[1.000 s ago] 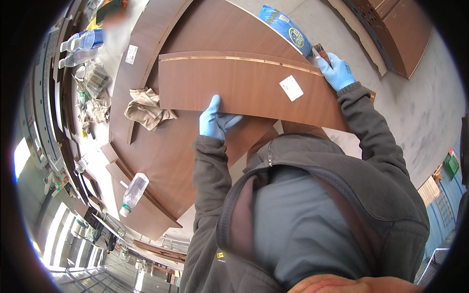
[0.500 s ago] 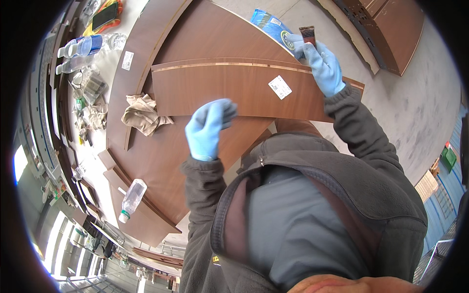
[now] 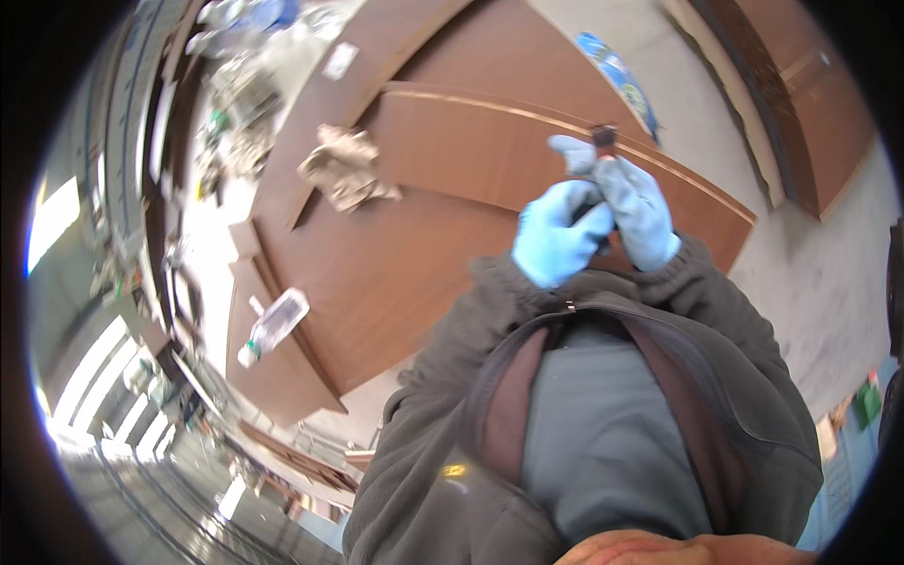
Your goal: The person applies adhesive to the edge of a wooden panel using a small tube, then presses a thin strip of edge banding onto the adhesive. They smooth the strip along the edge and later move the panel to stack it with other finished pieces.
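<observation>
Both my hands wear light blue gloves and meet in front of my jacket, over the near part of a long brown board. My right hand is closed round a small brush with dark bristles pointing up and away from me. Close against it, my left hand has its fingers curled in toward the thumb. Whatever those fingers hold, if anything, is hidden and blurred. The long board lies across larger brown panels. A crumpled beige cloth rests at the board's left end.
A clear plastic bottle lies on the panels at the left. Several bottles and crumpled wrappings fill the far left. Beyond the board is a blue bag. More brown panels stand at the far right on the grey floor.
My left hand has moved right to meet my right hand. The right hand has come down nearer to me with the brush. The whole view has turned and shifted.
</observation>
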Tool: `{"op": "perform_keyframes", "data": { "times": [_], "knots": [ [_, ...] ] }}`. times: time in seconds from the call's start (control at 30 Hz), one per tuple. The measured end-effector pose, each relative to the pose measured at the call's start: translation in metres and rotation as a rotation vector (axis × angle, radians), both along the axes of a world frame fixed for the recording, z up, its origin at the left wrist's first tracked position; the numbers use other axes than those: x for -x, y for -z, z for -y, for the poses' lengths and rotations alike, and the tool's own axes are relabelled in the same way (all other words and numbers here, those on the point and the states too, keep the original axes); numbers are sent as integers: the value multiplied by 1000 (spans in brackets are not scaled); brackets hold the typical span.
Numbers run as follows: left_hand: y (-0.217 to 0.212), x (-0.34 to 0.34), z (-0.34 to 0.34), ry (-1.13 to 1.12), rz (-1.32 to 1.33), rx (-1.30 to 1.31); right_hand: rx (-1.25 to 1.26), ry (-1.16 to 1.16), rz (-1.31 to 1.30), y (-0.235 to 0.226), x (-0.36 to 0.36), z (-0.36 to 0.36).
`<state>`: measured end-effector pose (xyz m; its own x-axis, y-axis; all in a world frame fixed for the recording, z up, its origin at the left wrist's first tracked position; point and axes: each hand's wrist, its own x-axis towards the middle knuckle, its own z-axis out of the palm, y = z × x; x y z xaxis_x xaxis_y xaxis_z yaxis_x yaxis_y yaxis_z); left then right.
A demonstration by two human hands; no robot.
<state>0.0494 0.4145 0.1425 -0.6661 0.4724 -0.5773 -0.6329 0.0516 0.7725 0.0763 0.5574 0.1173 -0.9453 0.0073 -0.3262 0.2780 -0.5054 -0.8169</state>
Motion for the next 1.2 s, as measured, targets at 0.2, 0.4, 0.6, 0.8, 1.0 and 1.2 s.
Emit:
{"op": "perform_keyframes", "data": {
  "times": [0.2,0.4,0.6,0.8,1.0,1.2],
  "knots": [
    [3,13,24,151,48,50,-200,-287,115,-1,15,-7],
    [34,94,130,-299,-352,1,-422,-135,28,24,51,-2],
    [84,297,320,-915,-526,353,-640,-42,143,43,58,5],
    [125,432,425,-941,-75,525,-1828,-164,-122,63,118,2],
    [149,494,444,-876,9,654,-2093,-232,-78,82,164,18],
    [159,505,472,-759,-11,511,-2024,-130,-155,82,171,26]
  ]
}}
